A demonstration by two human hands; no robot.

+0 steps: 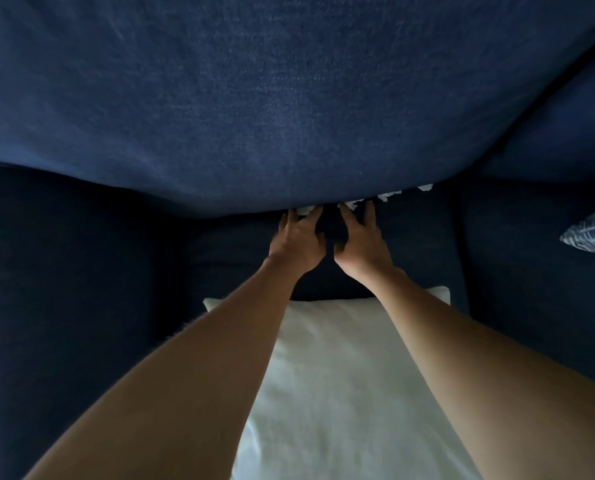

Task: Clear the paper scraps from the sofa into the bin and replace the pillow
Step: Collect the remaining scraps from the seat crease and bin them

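Note:
White torn paper scraps (389, 195) lie on the dark blue sofa seat (420, 244), right at the crease under the back cushion (289, 98). My left hand (298, 242) and my right hand (362, 242) reach side by side to that crease, fingers stretched out, fingertips touching the nearest scraps. Neither hand grips anything that I can see. A white pillow (341, 375) lies on the seat under my forearms, close to me. No bin is in view.
The sofa's arm (64, 289) rises at the left. A blue-and-white patterned cushion (593, 233) pokes in at the right edge. Another blue cushion (566, 133) fills the upper right.

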